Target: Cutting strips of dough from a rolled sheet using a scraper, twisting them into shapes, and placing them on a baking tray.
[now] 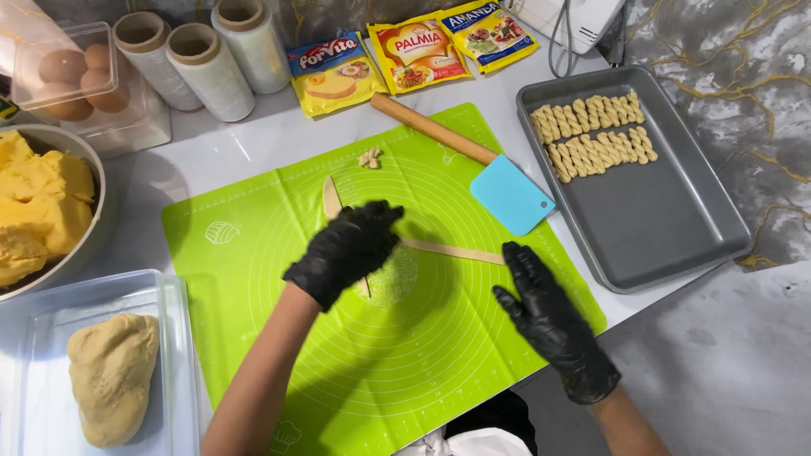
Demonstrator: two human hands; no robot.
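Both my hands wear black gloves over a bright green silicone mat [439, 355]. My left hand [348, 247] lies palm down on a thin rope of pale dough [332, 196] that runs from the mat's upper middle under the hand. The rope continues to the right as a long strip [452, 251], and the fingertips of my right hand [549, 317] rest flat at its right end. A small scrap of dough [370, 158] sits apart near the mat's top edge.
A grey baking tray [650, 219] at right holds several twisted dough pieces [591, 135]. A blue scraper [511, 194] and wooden rolling pin [431, 128] lie beside it. A clear box with a dough lump [112, 376], a bowl of yellow fat [38, 203], eggs, film rolls and sachets line the left and back.
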